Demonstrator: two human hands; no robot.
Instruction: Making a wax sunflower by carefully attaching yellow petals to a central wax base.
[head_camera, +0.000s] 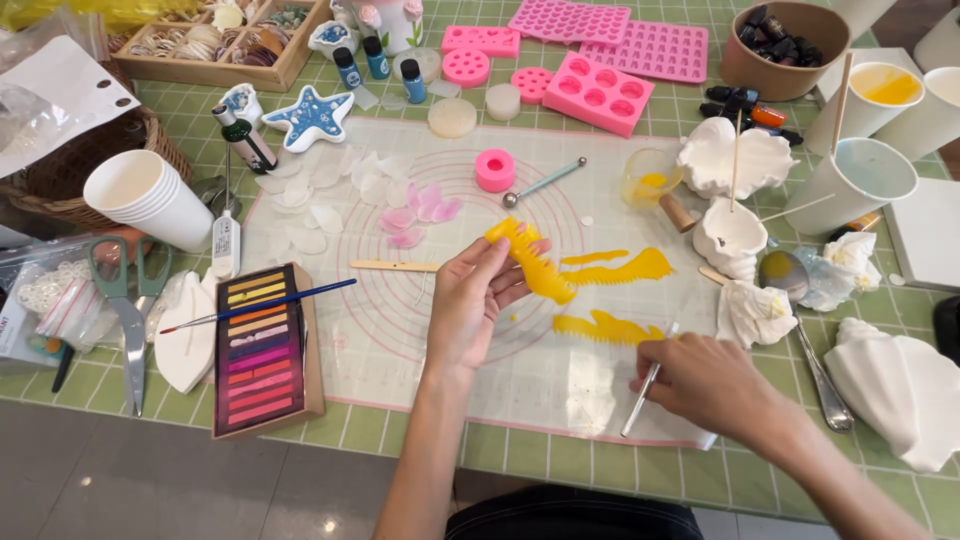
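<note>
While held, one yellow strip (530, 262); two flat

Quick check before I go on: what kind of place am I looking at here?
Most likely a hobby craft table for wax or clay moulding. Pink silicone moulds lie along the far edge, a box of coloured pastel sticks sits by a paintbrush, and the left hand holds a yellow fringed strip over a translucent work mat.

Yellow strip (530, 262): waxy, ridged, semi-glossy. Silicone mat (400, 340): translucent, smooth. Metal tool (645, 392): shiny. Pink moulds (600, 92): matt rubbery. Paper cups (140, 200): matt.
</note>
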